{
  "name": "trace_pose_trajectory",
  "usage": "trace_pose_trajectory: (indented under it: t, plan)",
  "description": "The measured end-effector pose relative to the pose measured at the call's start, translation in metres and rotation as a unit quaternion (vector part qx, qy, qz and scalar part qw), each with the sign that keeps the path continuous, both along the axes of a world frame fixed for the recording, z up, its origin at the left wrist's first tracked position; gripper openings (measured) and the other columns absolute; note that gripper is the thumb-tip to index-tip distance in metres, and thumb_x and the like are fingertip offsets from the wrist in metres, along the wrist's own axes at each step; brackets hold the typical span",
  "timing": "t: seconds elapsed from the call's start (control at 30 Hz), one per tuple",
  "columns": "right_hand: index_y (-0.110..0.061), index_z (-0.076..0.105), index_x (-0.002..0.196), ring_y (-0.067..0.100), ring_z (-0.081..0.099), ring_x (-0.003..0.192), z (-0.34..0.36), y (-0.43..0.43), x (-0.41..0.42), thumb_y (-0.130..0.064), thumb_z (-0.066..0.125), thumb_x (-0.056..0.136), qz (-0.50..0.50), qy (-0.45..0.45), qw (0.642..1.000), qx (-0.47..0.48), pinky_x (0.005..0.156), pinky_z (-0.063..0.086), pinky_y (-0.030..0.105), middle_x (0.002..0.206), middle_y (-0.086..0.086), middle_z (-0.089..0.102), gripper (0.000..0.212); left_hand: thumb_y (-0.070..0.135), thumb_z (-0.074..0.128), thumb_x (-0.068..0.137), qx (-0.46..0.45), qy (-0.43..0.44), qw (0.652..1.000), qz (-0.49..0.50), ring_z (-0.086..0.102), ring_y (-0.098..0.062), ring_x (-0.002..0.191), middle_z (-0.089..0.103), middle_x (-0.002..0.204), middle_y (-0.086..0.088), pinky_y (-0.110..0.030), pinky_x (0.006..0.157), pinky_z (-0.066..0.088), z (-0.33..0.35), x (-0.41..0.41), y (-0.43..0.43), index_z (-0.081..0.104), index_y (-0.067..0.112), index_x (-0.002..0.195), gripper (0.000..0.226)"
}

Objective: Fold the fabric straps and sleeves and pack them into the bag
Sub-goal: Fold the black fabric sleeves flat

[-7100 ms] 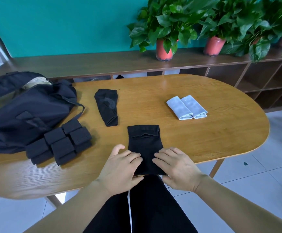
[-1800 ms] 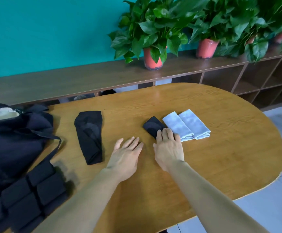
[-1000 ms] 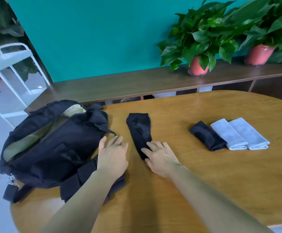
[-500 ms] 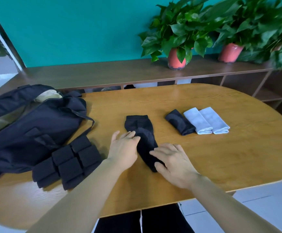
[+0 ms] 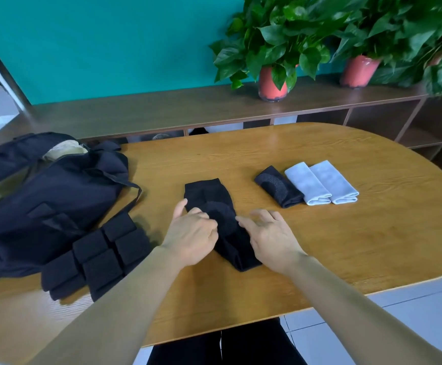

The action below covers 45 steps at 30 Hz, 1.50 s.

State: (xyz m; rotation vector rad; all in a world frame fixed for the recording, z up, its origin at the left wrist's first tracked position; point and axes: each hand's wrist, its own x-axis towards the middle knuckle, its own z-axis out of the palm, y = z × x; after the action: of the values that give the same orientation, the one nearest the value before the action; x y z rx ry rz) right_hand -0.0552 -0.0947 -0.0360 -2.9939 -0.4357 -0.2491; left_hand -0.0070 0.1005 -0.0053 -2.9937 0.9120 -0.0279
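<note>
An unfolded black sleeve [image 5: 215, 200] lies flat on the wooden table [image 5: 359, 246] in front of me. My left hand [image 5: 190, 234] pinches its left edge, thumb beside the fabric and fingers curled on top. My right hand [image 5: 271, 234] rests with loosely spread fingers against the sleeve's right edge. To the right lie a folded black sleeve [image 5: 277, 189] and two folded white sleeves [image 5: 308, 183] [image 5: 333, 180], side by side. The open black bag [image 5: 43, 196] sits at the left, with a bundle of folded black padded straps [image 5: 101, 255] against its near side.
A long wooden shelf unit [image 5: 161, 109] runs behind the table below a teal wall. It carries potted plants in red pots [image 5: 271, 83] [image 5: 358, 71]. The table's rounded right end and near edge drop to a tiled floor [image 5: 412, 312].
The sleeve now lies in front of me, pulled in from beside the bag a second ago. My left hand's fingers have curled onto its edge and my right hand has shifted to its right side.
</note>
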Motion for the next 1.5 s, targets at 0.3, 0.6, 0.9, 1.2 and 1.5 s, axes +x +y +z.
trace_pose_trajectory:
  t: [0.3, 0.6, 0.9, 1.2, 1.5]
  plan:
    - [-0.016, 0.066, 0.109, 0.023, 0.053, 0.115, 0.002, 0.009, -0.015, -0.034, 0.038, 0.093, 0.013, -0.079, 0.996, -0.041, 0.091, 0.033, 0.034, 0.092, -0.006, 0.072, 0.037, 0.047, 0.027, 0.098, 0.009, -0.035, 0.998, 0.052, 0.053, -0.006, 0.102, 0.062, 0.097, 0.013, -0.042, 0.116, -0.006, 0.0, -0.026, 0.019, 0.064, 0.026, 0.078, 0.047]
    - [-0.016, -0.01, 0.15, 0.016, -0.028, 0.14, -0.009, 0.023, -0.026, -0.055, -0.023, 0.082, -0.011, 0.116, 0.989, -0.091, 0.116, -0.013, 0.039, 0.158, -0.001, -0.016, 0.079, 0.065, -0.006, 0.091, 0.06, 0.086, 0.992, 0.069, -0.026, -0.018, 0.143, -0.02, 0.158, -0.007, -0.046, 0.114, -0.021, -0.035, -0.059, 0.003, -0.017, 0.012, 0.149, 0.079]
    - [-0.017, -0.021, 0.145, 0.017, -0.039, 0.134, -0.005, 0.031, -0.043, -0.058, -0.018, 0.083, -0.045, 0.14, 0.982, -0.122, 0.106, -0.025, 0.045, 0.155, -0.001, -0.025, 0.074, 0.07, -0.014, 0.08, 0.103, 0.084, 0.991, 0.032, -0.029, -0.018, 0.141, -0.024, 0.156, -0.008, -0.049, 0.112, -0.023, -0.036, -0.062, 0.022, -0.021, 0.013, 0.147, 0.088]
    - [-0.016, -0.007, 0.151, 0.018, -0.028, 0.141, 0.021, 0.021, 0.0, -0.05, 0.012, 0.1, -0.073, 0.092, 0.992, -0.049, 0.118, -0.007, 0.043, 0.16, 0.003, -0.007, 0.065, 0.063, -0.001, 0.093, -0.029, 0.087, 0.993, 0.075, -0.025, -0.013, 0.142, -0.021, 0.157, -0.004, -0.038, 0.118, -0.013, -0.004, -0.016, 0.007, -0.017, 0.011, 0.149, 0.078]
    - [-0.014, -0.01, 0.151, 0.015, -0.022, 0.143, 0.018, 0.032, 0.066, -0.029, 0.02, 0.102, -0.07, 0.096, 0.991, -0.062, 0.118, -0.009, 0.039, 0.159, 0.003, -0.015, 0.059, 0.068, -0.005, 0.087, -0.092, 0.115, 0.985, 0.084, -0.026, -0.011, 0.142, -0.02, 0.158, -0.003, -0.036, 0.118, -0.015, -0.014, 0.034, -0.022, -0.015, 0.011, 0.15, 0.085]
